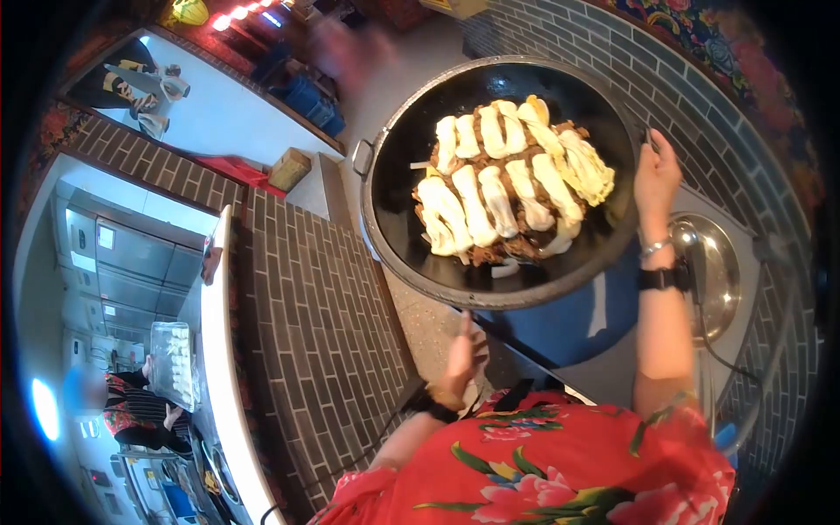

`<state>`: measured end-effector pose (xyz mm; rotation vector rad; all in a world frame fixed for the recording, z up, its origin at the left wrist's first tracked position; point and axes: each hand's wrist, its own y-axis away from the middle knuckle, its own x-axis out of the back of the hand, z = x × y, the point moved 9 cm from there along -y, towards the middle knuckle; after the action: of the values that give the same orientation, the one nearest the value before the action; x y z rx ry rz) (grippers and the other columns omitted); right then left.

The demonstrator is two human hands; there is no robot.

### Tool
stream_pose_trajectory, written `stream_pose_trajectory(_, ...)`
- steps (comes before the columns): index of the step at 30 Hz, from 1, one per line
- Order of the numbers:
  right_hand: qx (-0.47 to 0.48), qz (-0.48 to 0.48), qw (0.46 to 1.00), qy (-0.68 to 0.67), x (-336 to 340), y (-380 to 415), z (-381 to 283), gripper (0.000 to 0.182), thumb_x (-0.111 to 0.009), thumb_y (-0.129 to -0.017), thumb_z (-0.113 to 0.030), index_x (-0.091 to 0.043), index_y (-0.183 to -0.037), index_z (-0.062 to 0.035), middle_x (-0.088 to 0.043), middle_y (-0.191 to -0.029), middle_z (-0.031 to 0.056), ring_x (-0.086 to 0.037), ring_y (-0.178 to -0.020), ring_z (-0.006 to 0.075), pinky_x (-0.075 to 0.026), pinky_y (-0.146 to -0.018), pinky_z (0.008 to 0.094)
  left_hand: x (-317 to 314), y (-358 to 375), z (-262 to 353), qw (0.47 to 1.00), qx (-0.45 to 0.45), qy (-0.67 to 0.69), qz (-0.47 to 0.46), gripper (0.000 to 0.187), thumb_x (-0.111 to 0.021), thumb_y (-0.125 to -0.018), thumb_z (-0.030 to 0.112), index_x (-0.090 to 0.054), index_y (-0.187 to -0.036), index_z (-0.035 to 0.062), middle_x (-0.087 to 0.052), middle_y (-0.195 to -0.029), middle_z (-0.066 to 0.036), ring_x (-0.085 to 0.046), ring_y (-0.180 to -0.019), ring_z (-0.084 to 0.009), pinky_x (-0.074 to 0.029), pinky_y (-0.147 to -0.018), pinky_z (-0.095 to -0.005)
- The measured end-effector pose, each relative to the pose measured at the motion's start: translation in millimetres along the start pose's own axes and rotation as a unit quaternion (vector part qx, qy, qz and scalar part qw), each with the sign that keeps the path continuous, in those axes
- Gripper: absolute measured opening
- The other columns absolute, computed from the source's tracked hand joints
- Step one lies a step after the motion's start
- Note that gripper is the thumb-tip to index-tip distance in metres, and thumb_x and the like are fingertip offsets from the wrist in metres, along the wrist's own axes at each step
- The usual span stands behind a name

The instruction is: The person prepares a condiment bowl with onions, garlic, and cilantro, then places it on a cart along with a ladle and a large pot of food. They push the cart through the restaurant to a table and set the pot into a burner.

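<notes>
Grip status: our right hand (658, 179) is closed on the handle (648, 137) of the big black wok (398, 166), at the wok's 2 to 3 o'clock. Our left hand (464, 354) is at the wok's 6 o'clock, a finger pointing up to the rim's underside, the others partly curled; we can't tell if it pinches anything.

Wok sits at 12 o'clock of us, filling the upper middle of our view, inside facing us. Second handle (361, 157), a metal loop, shows at its 9 to 10 o'clock, no hand on it.

In the wok: pale dough strips (496, 201) in two rough rows, lying on a brown chunky layer (535, 241). Yellowish leafy piece (588, 171) at the pile's 3 o'clock. Bare black metal shows all round the pile.

Around it: large blue round thing (573, 328) under the wok at its 5 o'clock, partly hidden. Shiny metal dish (713, 284) near our right forearm, at the wok's 4 o'clock, on the grey desk (731, 223). Grey brick wall (315, 332) at the wok's 8 o'clock.

Further out, at 8 o'clock past a white ledge (229, 350), we see another person (140, 411) holding a clear tray (178, 363) with pale pieces in a row.
</notes>
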<state>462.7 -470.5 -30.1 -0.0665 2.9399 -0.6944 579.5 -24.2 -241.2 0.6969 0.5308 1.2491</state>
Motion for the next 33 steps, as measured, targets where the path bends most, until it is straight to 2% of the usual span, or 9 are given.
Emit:
stream_pose_trajectory(4, 0.060, -0.012, 0.989, 0.137, -13, 15, 4, 0.033, -0.056, -0.084, -0.024, -0.058, -0.112, -0.0067, -0.065, -0.077, 0.0150, -0.062, -0.068, 0.0261, -0.048, -0.065, 0.0347, -24, -88, -52, 0.994, -0.084, 0.013, 0.071, 0.065, -0.043, -0.086, 0.060, -0.056, -0.103, -0.0012, -0.061, -0.081, -0.014, -0.055, -0.070, -0.0302, -0.044, -0.063, -0.0391)
stream_pose_trajectory(5, 0.096, -0.028, 0.983, 0.153, -17, 21, -9, 0.036, -0.058, -0.083, -0.027, -0.058, -0.114, -0.0068, -0.064, -0.074, 0.0135, -0.062, -0.066, 0.0279, -0.048, -0.065, 0.0351, -9, -63, -19, 0.942, -0.208, -0.048, 0.258, 0.060, -0.043, -0.089, 0.051, -0.056, -0.091, -0.0075, -0.061, -0.078, -0.021, -0.054, -0.068, -0.0347, -0.043, -0.064, -0.0437)
stream_pose_trajectory(6, -0.024, -0.157, 0.976, 0.151, -22, 21, 1, 0.040, -0.061, -0.082, -0.030, -0.058, -0.113, -0.0055, -0.065, -0.083, 0.0136, -0.063, -0.078, 0.0258, -0.047, -0.069, 0.0337, 8, -136, -23, 0.892, -0.384, -0.069, 0.229, 0.056, -0.039, -0.093, 0.043, -0.054, -0.087, -0.0108, -0.059, -0.080, -0.027, -0.054, -0.069, -0.0395, -0.043, -0.064, -0.0453)
stream_pose_trajectory(8, 0.107, -0.240, 0.952, 0.156, 1, 15, -15, 0.049, -0.063, -0.081, -0.033, -0.053, -0.120, -0.0052, -0.061, -0.103, 0.0159, -0.060, -0.094, 0.0237, -0.046, -0.077, 0.0312, 19, -153, -18, 0.865, -0.268, -0.258, 0.336, 0.058, -0.036, -0.094, 0.042, -0.056, -0.093, -0.0123, -0.058, -0.091, -0.032, -0.054, -0.080, -0.0450, -0.044, -0.072, -0.0486)
stream_pose_trajectory(12, -0.023, -0.180, 0.951, 0.249, 157, 11, -5, 0.059, -0.061, -0.084, -0.030, -0.038, -0.133, -0.0056, -0.048, -0.126, 0.0193, -0.049, -0.114, 0.0264, -0.039, -0.094, 0.0344, 9, -198, 10, 0.972, -0.202, 0.086, 0.083, 0.059, -0.035, -0.093, 0.047, -0.053, -0.111, -0.0055, -0.060, -0.097, -0.024, -0.058, -0.082, -0.0336, -0.045, -0.071, -0.0426)
stream_pose_trajectory(14, 0.029, -0.143, 0.890, 0.432, 310, -3, 80, 0.064, -0.057, -0.086, -0.032, -0.032, -0.135, 0.0016, -0.038, -0.135, 0.0230, -0.040, -0.123, 0.0275, -0.034, -0.100, 0.0357, 19, -174, 49, 0.924, -0.288, -0.102, 0.230, 0.054, -0.036, -0.093, 0.044, -0.058, -0.100, -0.0049, -0.062, -0.084, -0.026, -0.058, -0.076, -0.0399, -0.045, -0.070, -0.0436)
stream_pose_trajectory(17, -0.176, -0.096, 0.838, 0.508, 478, 99, 143, 0.074, -0.058, -0.085, -0.035, -0.023, -0.138, 0.0032, -0.036, -0.137, 0.0214, -0.041, -0.123, 0.0275, -0.034, -0.099, 0.0345, 16, -194, 79, 0.890, -0.311, -0.195, 0.270, 0.044, -0.043, -0.091, 0.035, -0.056, -0.105, -0.0051, -0.060, -0.092, -0.028, -0.058, -0.086, -0.0421, -0.045, -0.073, -0.0447)
stream_pose_trajectory(24, -0.211, 0.106, 0.947, 0.220, 459, 275, 163, 0.065, -0.053, -0.084, -0.017, -0.022, -0.141, -0.0066, -0.034, -0.136, 0.0167, -0.052, -0.099, 0.0234, -0.042, -0.088, 0.0308, 0, -234, 95, 0.855, -0.418, -0.285, 0.115, 0.054, -0.046, -0.089, 0.030, -0.034, -0.131, -0.0031, -0.055, -0.107, -0.032, -0.053, -0.101, -0.0439, -0.043, -0.085, -0.0443)
stream_pose_trajectory(33, -0.173, 0.109, 0.921, 0.331, 409, 325, 160, 0.071, -0.050, -0.079, -0.006, -0.013, -0.139, 0.0039, -0.021, -0.144, 0.0238, -0.021, -0.134, 0.0326, -0.018, -0.109, 0.0352, 35, -83, -53, 0.843, -0.395, -0.363, -0.038, 0.074, -0.052, -0.080, 0.035, -0.022, -0.137, -0.0022, -0.058, -0.098, -0.032, -0.058, -0.093, -0.0419, -0.046, -0.078, -0.0441)
